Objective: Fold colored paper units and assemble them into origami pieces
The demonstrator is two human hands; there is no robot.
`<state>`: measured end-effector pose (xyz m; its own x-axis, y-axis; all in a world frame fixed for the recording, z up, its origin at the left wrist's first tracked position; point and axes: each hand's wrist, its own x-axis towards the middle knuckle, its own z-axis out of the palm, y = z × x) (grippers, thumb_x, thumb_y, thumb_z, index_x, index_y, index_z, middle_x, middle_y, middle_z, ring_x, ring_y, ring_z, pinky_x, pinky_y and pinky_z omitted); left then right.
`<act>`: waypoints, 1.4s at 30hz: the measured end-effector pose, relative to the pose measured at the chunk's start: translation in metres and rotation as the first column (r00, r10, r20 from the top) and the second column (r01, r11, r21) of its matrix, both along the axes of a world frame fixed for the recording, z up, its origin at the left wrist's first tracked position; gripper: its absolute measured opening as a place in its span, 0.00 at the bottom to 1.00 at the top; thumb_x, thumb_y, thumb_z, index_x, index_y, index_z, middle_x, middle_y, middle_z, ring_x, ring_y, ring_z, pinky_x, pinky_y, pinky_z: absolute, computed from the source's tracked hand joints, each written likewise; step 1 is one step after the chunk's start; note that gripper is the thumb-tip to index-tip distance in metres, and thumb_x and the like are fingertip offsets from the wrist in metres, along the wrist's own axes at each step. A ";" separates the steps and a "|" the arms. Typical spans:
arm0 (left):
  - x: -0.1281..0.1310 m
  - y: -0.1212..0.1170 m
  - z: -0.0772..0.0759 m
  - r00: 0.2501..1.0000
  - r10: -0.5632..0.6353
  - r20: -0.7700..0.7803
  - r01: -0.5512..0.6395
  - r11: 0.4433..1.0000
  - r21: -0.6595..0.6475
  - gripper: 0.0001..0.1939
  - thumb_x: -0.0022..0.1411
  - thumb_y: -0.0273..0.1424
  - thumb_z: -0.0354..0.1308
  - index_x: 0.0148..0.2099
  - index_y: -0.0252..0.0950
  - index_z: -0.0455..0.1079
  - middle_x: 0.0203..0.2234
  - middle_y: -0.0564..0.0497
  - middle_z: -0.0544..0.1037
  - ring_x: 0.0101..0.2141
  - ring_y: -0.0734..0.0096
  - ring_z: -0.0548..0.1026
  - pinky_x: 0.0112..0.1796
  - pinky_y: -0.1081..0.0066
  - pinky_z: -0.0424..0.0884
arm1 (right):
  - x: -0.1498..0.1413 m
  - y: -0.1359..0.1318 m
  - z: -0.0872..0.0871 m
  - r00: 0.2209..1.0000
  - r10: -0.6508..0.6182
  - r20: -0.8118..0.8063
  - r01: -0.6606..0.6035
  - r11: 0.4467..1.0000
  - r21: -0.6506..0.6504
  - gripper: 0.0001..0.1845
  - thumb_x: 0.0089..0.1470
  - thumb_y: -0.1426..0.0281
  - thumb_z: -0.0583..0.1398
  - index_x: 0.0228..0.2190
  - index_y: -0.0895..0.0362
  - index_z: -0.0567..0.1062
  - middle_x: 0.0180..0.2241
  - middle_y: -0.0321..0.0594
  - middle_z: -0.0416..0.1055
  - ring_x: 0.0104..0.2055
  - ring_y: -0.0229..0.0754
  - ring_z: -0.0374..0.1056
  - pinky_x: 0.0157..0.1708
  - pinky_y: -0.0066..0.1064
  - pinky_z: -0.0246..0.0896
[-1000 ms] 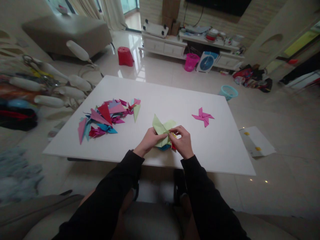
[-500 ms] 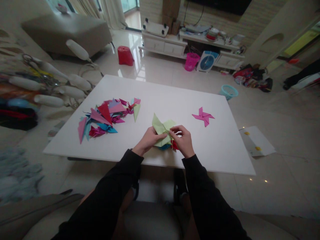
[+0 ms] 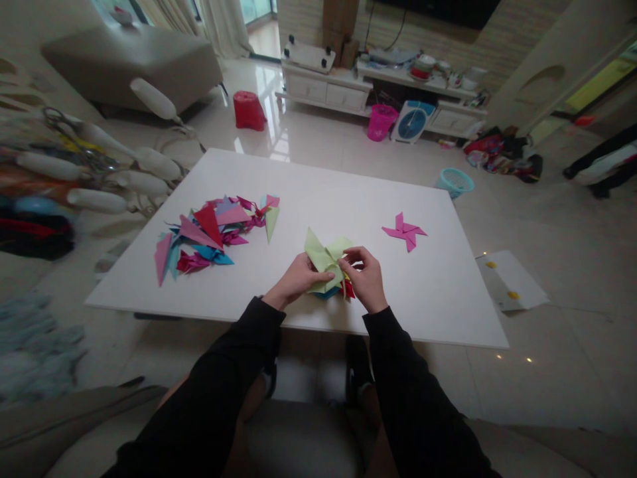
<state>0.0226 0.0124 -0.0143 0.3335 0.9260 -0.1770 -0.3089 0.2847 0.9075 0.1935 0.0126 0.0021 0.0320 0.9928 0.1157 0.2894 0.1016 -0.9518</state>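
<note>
Both hands are closed on a pale green folded paper pinwheel, just above the near part of the white table. My left hand grips its left side, with the thumb pressed on the paper. Thumb and fingers of my right hand pinch the right side near the centre. Beneath it lie blue folded paper and red folded paper, mostly hidden. A magenta paper pinwheel lies flat on the table's right side.
A heap of coloured folded paper pieces covers part of the table's left side. Lamp arms reach close to the table's left edge. A blue basket stands beyond the right corner. A person's legs show at the far right.
The pale green pinwheel and my right fingertips have shifted slightly. Its petals are turned a little to the right. At the far right, the person's legs have moved further into view.
</note>
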 end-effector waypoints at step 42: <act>-0.001 0.003 -0.005 0.951 0.165 -0.261 -0.133 0.982 0.136 0.25 0.48 0.36 0.73 0.47 0.29 0.79 0.45 0.39 0.83 0.44 0.54 0.81 0.47 0.60 0.76 | -0.001 0.002 -0.005 0.993 0.108 0.053 -0.107 0.994 -0.022 0.09 0.50 0.62 0.65 0.24 0.55 0.78 0.26 0.35 0.67 0.29 0.39 0.62 0.31 0.33 0.57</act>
